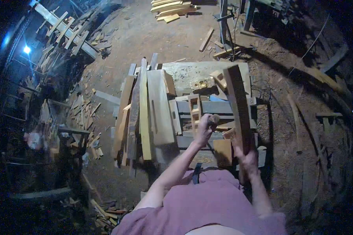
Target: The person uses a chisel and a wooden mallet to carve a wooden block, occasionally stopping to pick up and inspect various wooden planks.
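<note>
While my right hand (248,157) clamps the long brown wooden beam (237,102), my left hand (204,132) has its fingers wrapped shut round a wooden-handled tool (213,119).
</note>
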A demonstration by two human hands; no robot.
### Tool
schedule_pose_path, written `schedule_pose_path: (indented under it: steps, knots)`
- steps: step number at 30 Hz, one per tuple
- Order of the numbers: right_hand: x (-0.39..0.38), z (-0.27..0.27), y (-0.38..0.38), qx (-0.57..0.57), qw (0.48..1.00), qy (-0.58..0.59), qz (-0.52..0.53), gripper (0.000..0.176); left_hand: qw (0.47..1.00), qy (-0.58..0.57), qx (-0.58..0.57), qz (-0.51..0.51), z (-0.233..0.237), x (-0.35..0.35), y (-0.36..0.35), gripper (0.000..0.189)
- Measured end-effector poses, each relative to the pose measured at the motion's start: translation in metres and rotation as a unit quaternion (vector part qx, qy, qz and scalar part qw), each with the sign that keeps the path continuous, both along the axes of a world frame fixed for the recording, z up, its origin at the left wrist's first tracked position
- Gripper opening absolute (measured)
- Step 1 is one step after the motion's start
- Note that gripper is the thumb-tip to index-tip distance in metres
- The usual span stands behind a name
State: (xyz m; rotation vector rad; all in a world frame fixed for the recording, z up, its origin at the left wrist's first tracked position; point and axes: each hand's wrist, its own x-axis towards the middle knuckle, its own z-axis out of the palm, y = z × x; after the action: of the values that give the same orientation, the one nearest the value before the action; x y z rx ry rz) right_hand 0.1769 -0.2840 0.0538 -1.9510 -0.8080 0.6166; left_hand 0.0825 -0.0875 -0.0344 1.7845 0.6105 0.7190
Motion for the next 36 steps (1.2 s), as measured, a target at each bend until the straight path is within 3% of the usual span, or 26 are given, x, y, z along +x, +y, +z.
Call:
schedule_pose_path:
  steps: [1,3,5,7,8,9,11,12,14,15,17,18,21,23,24,25,26,27,28,29,30,32,34,35,36]
  knots:
    - [-0.008,-0.006,-0.010,-0.004,0.999,0.004,0.035,0.067,1.000,0.002,0.015,0.006,0.001,0.002,-0.001,0.031]
    - [-0.026,-0.011,-0.016,-0.069,0.990,-0.115,0.053,0.079,1.000,-0.008,-0.018,-0.014,-0.013,0.001,0.001,0.031]
    - [-0.028,-0.016,-0.020,-0.068,0.988,-0.115,0.082,0.081,0.991,-0.119,-0.059,-0.027,0.007,-0.001,-0.005,0.034]
    - [-0.025,0.009,-0.019,-0.085,0.985,-0.127,0.083,0.082,0.992,-0.098,-0.076,-0.025,-0.002,-0.008,-0.001,0.038]
    - [-0.024,0.026,-0.019,-0.089,0.988,-0.104,0.067,0.080,0.998,-0.050,-0.016,-0.023,-0.007,-0.011,0.001,0.039]
    - [-0.025,0.012,-0.023,-0.028,0.989,-0.144,0.026,0.078,0.999,-0.008,0.045,-0.022,-0.011,-0.011,0.001,0.039]
    - [-0.032,0.015,-0.021,0.122,0.992,-0.024,-0.033,0.077,0.999,-0.009,0.036,-0.012,-0.009,-0.009,-0.004,0.036]
    - [-0.027,0.005,-0.022,0.125,0.991,-0.029,-0.032,0.077,0.999,-0.033,0.026,-0.007,0.001,-0.009,-0.007,0.036]
    - [-0.016,-0.026,-0.022,0.046,0.960,-0.260,0.095,0.079,0.999,-0.031,0.029,0.000,-0.001,-0.008,-0.004,0.036]
    - [-0.017,-0.030,-0.024,-0.109,0.977,-0.143,0.113,0.080,0.999,-0.033,0.031,0.002,-0.011,-0.007,-0.005,0.036]
    - [-0.017,-0.024,-0.024,-0.065,0.986,-0.121,0.098,0.086,0.986,-0.139,-0.094,-0.021,-0.008,-0.004,-0.006,0.036]
    - [-0.015,-0.023,-0.024,-0.067,0.986,-0.119,0.099,0.086,0.995,-0.094,0.016,0.035,-0.009,-0.011,-0.012,0.035]
    - [-0.008,-0.010,-0.029,-0.086,0.986,-0.135,0.048,0.081,0.999,-0.049,-0.011,0.004,-0.017,-0.019,-0.006,0.036]
    - [-0.006,0.008,-0.028,-0.052,0.998,-0.016,-0.032,0.079,0.989,-0.115,-0.082,0.054,0.006,-0.035,-0.016,0.026]
    - [-0.003,0.007,-0.030,-0.056,0.995,-0.064,-0.045,0.076,0.983,-0.100,0.036,0.149,-0.022,-0.039,-0.013,0.019]
    - [0.003,-0.001,-0.032,-0.054,0.995,-0.064,-0.051,0.076,0.966,-0.158,-0.079,0.187,-0.047,-0.049,-0.008,0.014]
    - [0.010,-0.012,-0.036,-0.035,0.995,-0.078,-0.049,0.076,0.955,-0.137,-0.089,0.247,-0.025,-0.060,-0.013,0.017]
    - [0.013,-0.018,-0.038,-0.017,0.994,-0.094,-0.044,0.075,0.960,-0.044,-0.061,0.271,-0.020,-0.070,-0.008,0.023]
    - [0.013,-0.010,-0.035,-0.014,0.995,-0.097,-0.033,0.075,0.957,0.105,0.058,0.264,-0.058,-0.089,-0.001,0.030]
    - [0.014,-0.010,-0.033,-0.014,0.995,-0.097,-0.034,0.075,0.919,0.249,0.175,0.250,-0.096,-0.103,0.004,0.048]
    - [0.015,-0.011,-0.031,-0.014,0.999,-0.044,-0.019,0.077,0.919,0.249,0.175,0.250,-0.090,-0.100,0.005,0.048]
    - [0.016,-0.008,-0.021,-0.011,1.000,0.009,-0.002,0.079,0.949,-0.025,-0.048,0.312,-0.061,-0.089,0.002,0.024]
    - [0.013,0.006,-0.006,-0.033,0.993,-0.103,0.051,0.080,0.947,-0.062,-0.060,0.308,-0.038,-0.082,-0.007,0.026]
    - [0.010,0.015,0.003,-0.033,0.993,-0.102,0.050,0.080,0.945,-0.098,-0.072,0.303,-0.034,-0.080,-0.009,0.029]
    - [0.004,0.027,0.013,-0.044,0.986,-0.140,0.081,0.083,0.958,-0.038,-0.019,0.282,-0.042,-0.085,-0.007,0.038]
